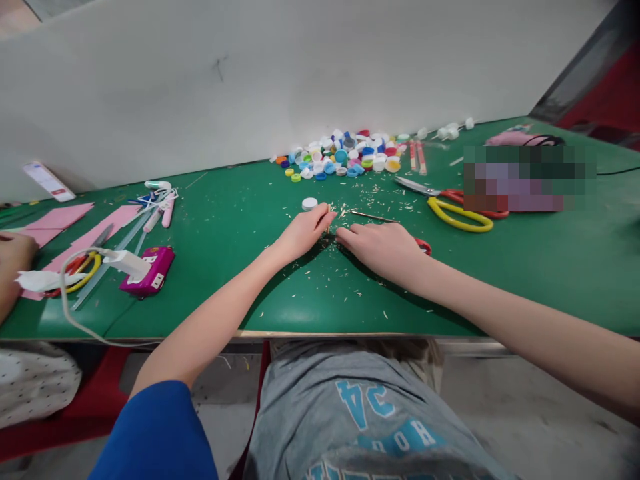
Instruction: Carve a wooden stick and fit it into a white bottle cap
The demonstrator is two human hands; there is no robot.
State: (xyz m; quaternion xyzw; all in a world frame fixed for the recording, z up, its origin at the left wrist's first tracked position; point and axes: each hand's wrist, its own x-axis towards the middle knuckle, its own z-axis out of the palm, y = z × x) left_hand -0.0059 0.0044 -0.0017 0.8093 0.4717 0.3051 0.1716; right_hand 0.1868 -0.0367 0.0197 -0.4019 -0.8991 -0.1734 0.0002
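Observation:
My left hand (308, 230) is closed, its thumb and fingers pinching a short pale wooden stick (329, 211) held upright above the green table. To its right, my right hand (383, 247) rests low with curled fingers; what they hold, if anything, is hidden. A red handle (424, 246) shows from behind the right wrist. Just beyond the right hand lies a thin metal rod (373, 216). Pale wood shavings (345, 267) are scattered around both hands. Beside the left hand sits a white bottle cap (309, 203).
Coloured bottle caps (345, 155) are heaped by the wall. Scissors with red and yellow handles (457, 207) lie at right. On the left are a magenta power adapter (148, 271) with a white cable, glue sticks (167, 210), pink paper (63, 221) and another person's hand (15, 263).

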